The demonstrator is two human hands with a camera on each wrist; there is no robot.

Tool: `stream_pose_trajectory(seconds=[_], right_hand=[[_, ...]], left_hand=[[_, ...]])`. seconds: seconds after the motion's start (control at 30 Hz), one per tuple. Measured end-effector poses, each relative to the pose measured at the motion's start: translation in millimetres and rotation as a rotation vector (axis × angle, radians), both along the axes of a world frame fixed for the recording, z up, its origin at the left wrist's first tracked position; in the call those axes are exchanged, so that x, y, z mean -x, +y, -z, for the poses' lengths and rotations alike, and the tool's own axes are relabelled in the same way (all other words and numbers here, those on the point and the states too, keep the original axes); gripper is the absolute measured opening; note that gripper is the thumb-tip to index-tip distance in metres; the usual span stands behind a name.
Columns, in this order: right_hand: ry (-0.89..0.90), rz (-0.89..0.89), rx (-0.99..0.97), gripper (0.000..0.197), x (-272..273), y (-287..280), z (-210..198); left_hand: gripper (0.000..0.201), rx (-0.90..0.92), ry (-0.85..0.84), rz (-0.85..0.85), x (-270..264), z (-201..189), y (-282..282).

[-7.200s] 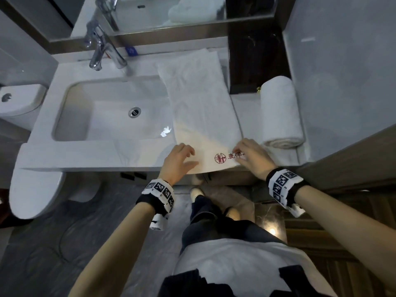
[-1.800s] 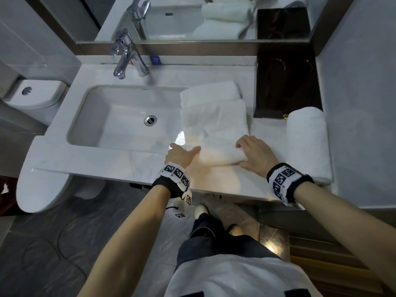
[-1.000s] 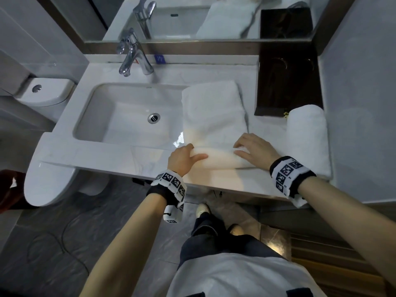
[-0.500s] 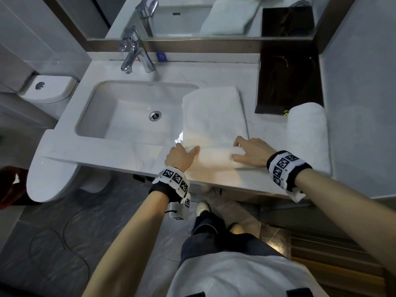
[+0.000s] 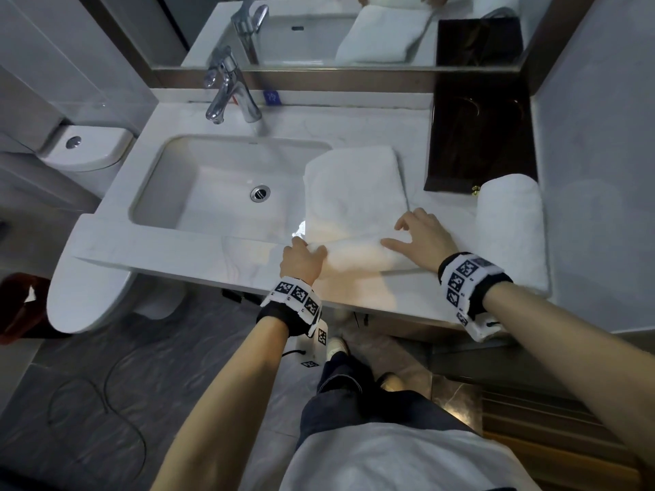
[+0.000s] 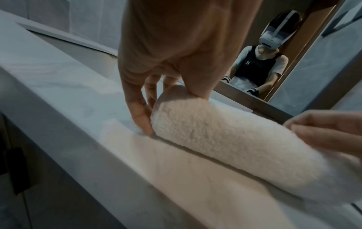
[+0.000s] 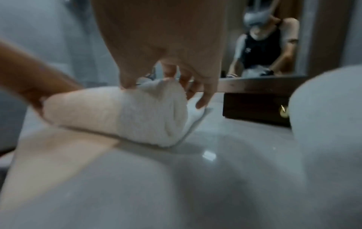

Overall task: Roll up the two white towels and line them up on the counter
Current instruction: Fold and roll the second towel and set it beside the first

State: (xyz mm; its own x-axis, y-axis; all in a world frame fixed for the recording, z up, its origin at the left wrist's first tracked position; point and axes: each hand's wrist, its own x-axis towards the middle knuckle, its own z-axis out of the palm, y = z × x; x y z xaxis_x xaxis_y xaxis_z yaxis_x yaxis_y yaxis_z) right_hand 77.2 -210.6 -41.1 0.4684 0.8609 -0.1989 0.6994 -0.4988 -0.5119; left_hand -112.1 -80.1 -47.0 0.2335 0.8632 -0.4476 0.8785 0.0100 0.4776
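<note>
A white towel lies flat on the counter to the right of the sink, its near end wound into a thick roll. My left hand grips the roll's left end, thumb on top and fingers against the end. My right hand arches over the right end, thumb in front and fingers down behind the roll. A second white towel, fully rolled, lies along the right wall, apart from both hands.
The sink basin and chrome faucet are to the left. A dark wooden box stands at the back right, touching the rolled towel's far end. A toilet is left of the counter. A mirror is behind.
Both hands have rolled the towel's near end away from the counter's front edge. The roll is thicker and the flat part shorter.
</note>
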Motion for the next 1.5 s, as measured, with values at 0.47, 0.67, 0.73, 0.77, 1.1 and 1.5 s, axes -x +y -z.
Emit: stream_pose_trajectory(seconds=[0.47,0.67,0.73,0.77,1.1,1.5], right_hand=[[0.253,-0.28,0.373,0.071,-12.2,6.7,-7.0],[0.19,-0.011,0.221,0.061,-13.5,15.6,0.1],[0.109,0.152,0.091,0.059,-10.2,12.7,2.1],[0.116,0.214,0.04,0.06,-8.1,10.8,2.6],[-0.177,-0.203,0.002,0.09,-0.2,4.6,4.8],[-0.221,-0.237,0.288,0.078,-6.4,64.5,-3.9]], left_hand=[[0.04,0.137,-0.425,0.022,20.7,8.5,19.1],[0.06,0.137,-0.327,0.064,25.3,9.3,26.1],[0.065,0.123,-0.263,0.017,15.2,6.8,28.4],[0.068,0.114,-0.222,0.006,9.2,6.0,29.8],[0.082,0.123,-0.104,-0.017,-14.4,13.1,49.4],[0.048,0.505,-0.133,0.068,-34.7,1.8,118.3]])
